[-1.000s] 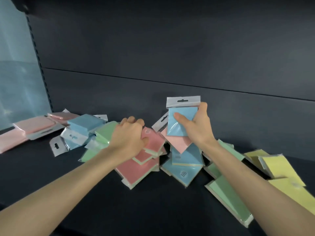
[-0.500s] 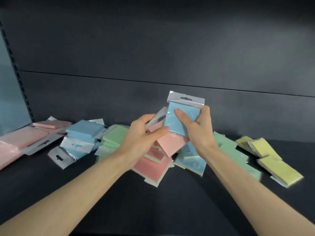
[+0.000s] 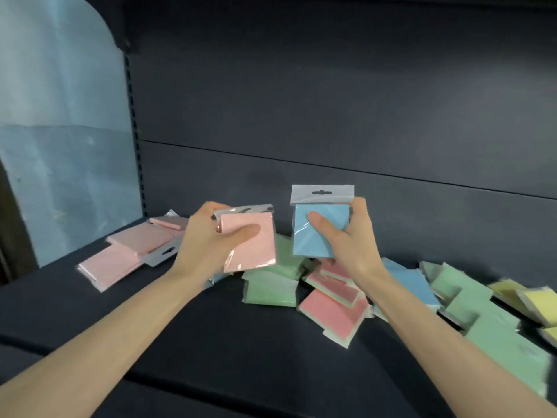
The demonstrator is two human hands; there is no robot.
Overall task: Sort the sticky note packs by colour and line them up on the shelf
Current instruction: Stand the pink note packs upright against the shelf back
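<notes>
- While the person is holding one pack in each hand above the shelf [image 3: 211, 342], the left hand [image 3: 208, 245] is clamping a pale pink pack [image 3: 256, 251], thumb lying across its face and fingers curling behind.
- Right hand [image 3: 349, 251] is gripping a blue pack [image 3: 304, 242] upright, with the hang-tab pointing to twelve o'clock and the thumb pressing the front.
- Pale pink stack [image 3: 132, 251] is lying at nine o'clock of the left hand and is probably where the held pink pack is going.
- Unsorted heap is sprawling at six o'clock beneath the hands: green packs [image 3: 271, 291] and coral packs [image 3: 331, 309], with yellow packs [image 3: 536, 300] trailing off at four o'clock.
- Risk: the glossy wrappers are looking slippery, so a one-handed pinch may be letting a pack slide into the heap.
- Risk: pale pink and coral are reading alike in this dim light, inviting a mis-sort.
- Risk: a forearm sweeping low may be scattering the overlapping packs.
</notes>
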